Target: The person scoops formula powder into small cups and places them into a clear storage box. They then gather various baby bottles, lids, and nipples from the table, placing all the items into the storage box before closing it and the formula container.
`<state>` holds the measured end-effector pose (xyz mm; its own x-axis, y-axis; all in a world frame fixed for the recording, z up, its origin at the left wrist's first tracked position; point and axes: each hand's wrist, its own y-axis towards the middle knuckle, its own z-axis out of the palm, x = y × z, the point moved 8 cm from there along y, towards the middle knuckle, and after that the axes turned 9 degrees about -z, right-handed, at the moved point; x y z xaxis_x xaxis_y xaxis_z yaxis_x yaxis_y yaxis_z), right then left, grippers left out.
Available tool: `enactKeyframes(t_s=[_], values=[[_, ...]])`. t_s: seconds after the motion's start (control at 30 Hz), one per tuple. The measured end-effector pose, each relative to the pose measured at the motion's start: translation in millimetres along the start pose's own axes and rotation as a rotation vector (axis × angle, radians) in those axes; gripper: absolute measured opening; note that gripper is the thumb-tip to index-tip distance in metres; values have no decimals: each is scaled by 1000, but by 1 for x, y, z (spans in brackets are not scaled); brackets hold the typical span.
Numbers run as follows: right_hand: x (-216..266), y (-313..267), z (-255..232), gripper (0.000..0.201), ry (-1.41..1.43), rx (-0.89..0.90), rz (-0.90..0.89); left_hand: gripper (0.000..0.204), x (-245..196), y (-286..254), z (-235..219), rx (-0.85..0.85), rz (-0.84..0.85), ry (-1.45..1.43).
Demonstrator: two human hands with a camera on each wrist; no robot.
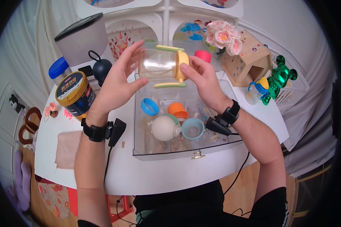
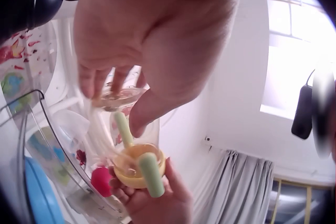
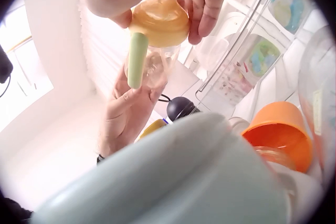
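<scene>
A clear baby bottle (image 1: 155, 65) with a yellow collar (image 1: 183, 65) and two green-and-yellow handles lies sideways in the air above a clear box (image 1: 140, 145). My right hand (image 1: 207, 82) grips the collar, thumb on the near side and fingers behind. Around the bottle's base, my left hand (image 1: 119, 77) is spread, its fingers extended along the far side and the thumb apart on the near side. In the right wrist view, one green handle (image 3: 137, 60) hangs down below the collar.
Inside the box lie a blue ring (image 1: 149, 107), an orange cup (image 1: 177, 110), a white round container (image 1: 163, 128) and a light-blue cup (image 1: 193, 129). A tub (image 1: 75, 94) and a dark round bottle (image 1: 101, 69) stand left. A wooden house (image 1: 247, 58) and green bear figure (image 1: 279, 78) stand right.
</scene>
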<state>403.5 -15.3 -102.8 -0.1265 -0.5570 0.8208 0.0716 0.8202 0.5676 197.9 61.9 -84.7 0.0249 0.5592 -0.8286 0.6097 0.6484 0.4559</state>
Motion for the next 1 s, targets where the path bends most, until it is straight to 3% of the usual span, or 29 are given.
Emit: enactKeyframes(t_s=[0.07, 0.1, 0.17, 0.2, 0.27, 0.33, 0.43, 0.5, 0.57, 0.73, 0.93, 1.0], values=[[0, 0, -1, 51, 8, -8, 5, 73, -10, -2, 2, -79, 136, 59], [0, 1, -2, 51, -6, -12, -17, 74, -7, -2, 3, -93, 98, 5], [1, 0, -1, 51, -27, -14, -48, 78, 5, 0, 2, -72, -138, -81], [1, -1, 0, 51, -35, -13, -56, 82, 9, 1, -2, -35, -335, -113], [1, -2, 1, 52, -43, -6, -64, 85, 19, -3, -2, 44, -511, -174], [1, -2, 1, 52, -42, 5, -63, 82, 24, -5, 3, 129, -470, -232], [1, -1, 2, 53, 17, 26, -8, 69, -13, -6, 6, 49, 72, 22], [1, 0, 1, 54, 31, 13, -11, 67, -13, -5, 11, -50, 165, 80], [1, 0, 1, 55, 13, 8, -25, 67, -8, -4, 10, -57, 81, 52], [0, -1, 2, 58, -49, 37, -33, 69, 22, -5, 4, 128, -458, -86], [2, -1, 5, 65, -3, 41, -62, 67, 4, -5, 0, 100, -181, -188], [3, -1, 6, 68, -8, 53, -80, 72, 4, -4, -2, 97, -166, -206]])
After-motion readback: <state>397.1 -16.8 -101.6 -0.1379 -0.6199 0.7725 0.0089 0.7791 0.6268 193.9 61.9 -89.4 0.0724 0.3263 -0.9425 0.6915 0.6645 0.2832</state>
